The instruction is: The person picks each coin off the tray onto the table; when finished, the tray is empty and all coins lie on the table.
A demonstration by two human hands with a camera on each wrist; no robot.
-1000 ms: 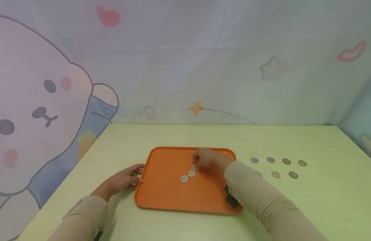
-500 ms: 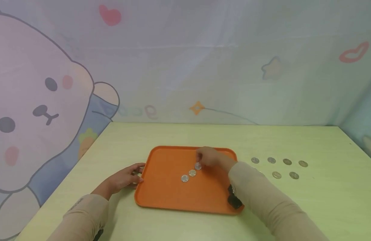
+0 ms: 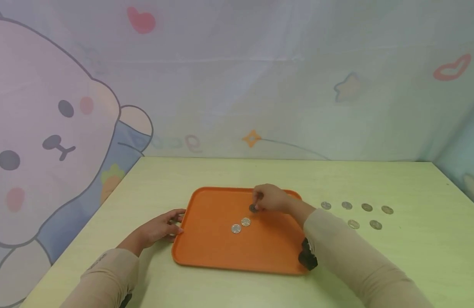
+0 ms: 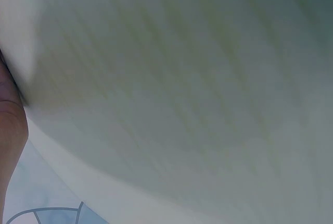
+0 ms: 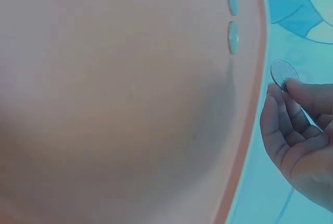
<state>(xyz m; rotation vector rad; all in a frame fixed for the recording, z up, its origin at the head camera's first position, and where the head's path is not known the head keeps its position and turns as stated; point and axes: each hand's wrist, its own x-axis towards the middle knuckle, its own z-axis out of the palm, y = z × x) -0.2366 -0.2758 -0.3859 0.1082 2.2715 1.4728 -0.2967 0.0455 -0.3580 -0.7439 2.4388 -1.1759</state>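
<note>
My right hand (image 3: 271,198) pinches a silver coin (image 5: 283,73) between thumb and fingertips, raised above the tray in the right wrist view. In the head view that same coin (image 3: 253,208) looks dark and tilted. Two more coins lie flat on the orange tray (image 3: 213,252), one coin (image 3: 245,222) a little behind and right of the other coin (image 3: 236,229). At the tray's left rim, my left hand (image 3: 160,226) rests on the table with relaxed fingers and thumb touching the edge. Only a bit of the left hand (image 4: 11,125) shows in its wrist view.
Right of the tray, several coins (image 3: 366,207) lie spaced in two rows on the pale table (image 3: 413,256). The right forearm (image 3: 348,248) crosses the tray's right side and may cover part of the front row. A printed cloth (image 3: 237,85) hangs behind the table.
The coin under my right hand, earlier flat at the back of the diagonal line, is now lifted and tilted in the fingers. The right hand has shifted slightly rightward and up; the left hand stays put.
</note>
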